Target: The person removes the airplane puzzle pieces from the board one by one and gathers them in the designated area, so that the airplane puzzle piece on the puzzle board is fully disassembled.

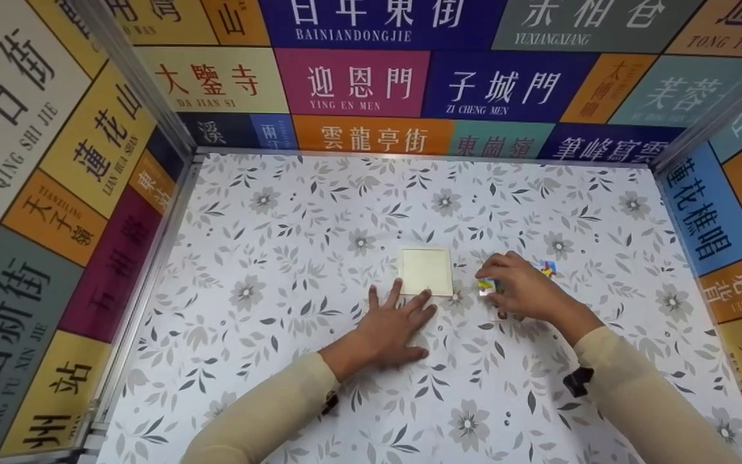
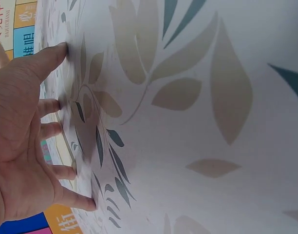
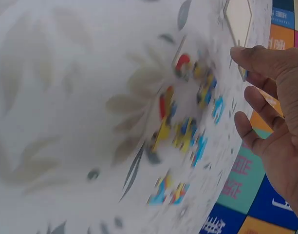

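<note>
Fingers spread, my left hand (image 1: 391, 330) rests on the patterned cloth, its fingertips right at the near edge of a pale square puzzle tray (image 1: 426, 272). To the tray's right, my right hand (image 1: 525, 289) pinches a colourful jigsaw piece (image 1: 486, 285) between thumb and fingers. That piece shows nearly edge-on in the right wrist view, mostly covered by the hand. Several loose jigsaw pieces (image 3: 185, 131), in yellow, blue and red, lie on the cloth by the right hand, blurred in that view. From the head view the hand hides most of them, and one piece (image 1: 547, 268) shows past the wrist.
White cloth (image 1: 268, 361) with grey leaves and flowers covers the table. Panels of coloured signs (image 1: 351, 84) stand along the back and both sides, meeting the table at a metal frame (image 1: 152, 258) on the left.
</note>
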The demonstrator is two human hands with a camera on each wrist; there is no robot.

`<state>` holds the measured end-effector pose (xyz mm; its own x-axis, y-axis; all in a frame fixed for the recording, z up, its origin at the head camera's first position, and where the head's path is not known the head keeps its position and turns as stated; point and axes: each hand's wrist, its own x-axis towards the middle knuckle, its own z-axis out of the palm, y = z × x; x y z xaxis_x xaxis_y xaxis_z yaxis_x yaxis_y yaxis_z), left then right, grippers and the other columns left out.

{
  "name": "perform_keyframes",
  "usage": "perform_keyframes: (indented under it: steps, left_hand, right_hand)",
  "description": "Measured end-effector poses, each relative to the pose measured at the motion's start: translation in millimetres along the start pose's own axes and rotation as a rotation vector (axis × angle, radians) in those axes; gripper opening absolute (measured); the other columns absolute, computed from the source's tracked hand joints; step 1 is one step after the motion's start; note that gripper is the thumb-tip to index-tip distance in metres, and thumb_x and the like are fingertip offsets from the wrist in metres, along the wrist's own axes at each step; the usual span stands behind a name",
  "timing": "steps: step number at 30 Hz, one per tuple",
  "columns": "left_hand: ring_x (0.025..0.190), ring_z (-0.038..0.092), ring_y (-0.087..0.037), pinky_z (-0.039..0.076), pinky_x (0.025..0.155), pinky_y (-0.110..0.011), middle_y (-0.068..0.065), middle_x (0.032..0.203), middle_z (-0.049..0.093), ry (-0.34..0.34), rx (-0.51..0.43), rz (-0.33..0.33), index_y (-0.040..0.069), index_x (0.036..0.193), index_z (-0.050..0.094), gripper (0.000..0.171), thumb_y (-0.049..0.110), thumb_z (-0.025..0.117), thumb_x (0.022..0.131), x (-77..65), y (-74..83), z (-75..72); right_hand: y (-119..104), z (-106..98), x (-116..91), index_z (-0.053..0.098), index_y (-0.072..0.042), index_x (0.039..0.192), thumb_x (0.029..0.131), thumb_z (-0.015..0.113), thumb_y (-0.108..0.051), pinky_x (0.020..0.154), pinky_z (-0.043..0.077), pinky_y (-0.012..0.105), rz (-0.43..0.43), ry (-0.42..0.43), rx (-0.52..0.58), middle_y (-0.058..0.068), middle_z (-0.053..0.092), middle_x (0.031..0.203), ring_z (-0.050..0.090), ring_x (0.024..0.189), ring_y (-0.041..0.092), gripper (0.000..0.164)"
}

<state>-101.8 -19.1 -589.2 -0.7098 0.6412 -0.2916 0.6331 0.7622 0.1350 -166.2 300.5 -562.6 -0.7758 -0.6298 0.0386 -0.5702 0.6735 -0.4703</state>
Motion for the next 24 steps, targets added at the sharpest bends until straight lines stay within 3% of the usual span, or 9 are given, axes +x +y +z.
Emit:
perform_keyframes:
  steps: [4,10,12,19,24]
  left_hand:
    - [0.17,0.014,-0.054,0.027,0.123,-0.086,0.006,0.188,0.013,0.001,-0.004,0.009,0.033,0.178,0.025,0.091,0.074,0.057,0.103,-1.0,-3.1,-0.2]
    - [0.17,0.014,-0.054,0.028,0.123,-0.086,0.006,0.188,0.013,0.006,-0.005,0.022,0.034,0.178,0.026,0.093,0.077,0.058,0.101,-0.4,-7.9,-0.4]
    - [0.17,0.014,-0.054,0.027,0.123,-0.085,0.006,0.188,0.013,0.008,-0.005,0.027,0.034,0.178,0.026,0.093,0.078,0.057,0.101,-0.2,-9.8,1.0]
    - [0.172,0.01,-0.05,0.025,0.126,-0.084,-0.002,0.189,0.004,0.026,-0.025,0.029,0.037,0.177,0.026,0.092,0.08,0.055,0.101,-1.7,-15.4,7.6]
    - [0.173,0.005,-0.048,0.02,0.128,-0.084,-0.008,0.189,-0.002,0.047,-0.082,0.011,0.039,0.178,0.021,0.093,0.08,0.054,0.101,-3.5,-21.9,11.0]
  right_hand:
    - [11,-9,-25,0.078,-0.005,0.128,0.089,0.089,0.001,0.089,0.055,0.055,0.016,0.031,-0.011,0.01,0.075,0.125,0.062,0.107,0.031,0.041]
    - [27,-19,-62,0.076,-0.005,0.131,0.087,0.091,0.002,0.099,0.056,0.065,0.085,0.043,-0.028,0.016,0.073,0.131,0.066,0.122,0.045,0.047]
    - [33,-19,-73,0.076,-0.006,0.132,0.086,0.091,0.001,0.098,0.057,0.064,0.106,0.046,-0.039,0.016,0.073,0.131,0.067,0.119,0.044,0.048]
    - [45,-16,-97,0.076,-0.006,0.13,0.084,0.09,0.005,0.078,0.057,0.045,0.116,0.078,-0.045,0.012,0.074,0.126,0.067,0.097,0.028,0.049]
    - [49,-13,-100,0.076,-0.006,0.13,0.084,0.09,0.005,0.08,0.059,0.047,0.121,0.084,-0.063,0.012,0.076,0.124,0.069,0.096,0.029,0.048]
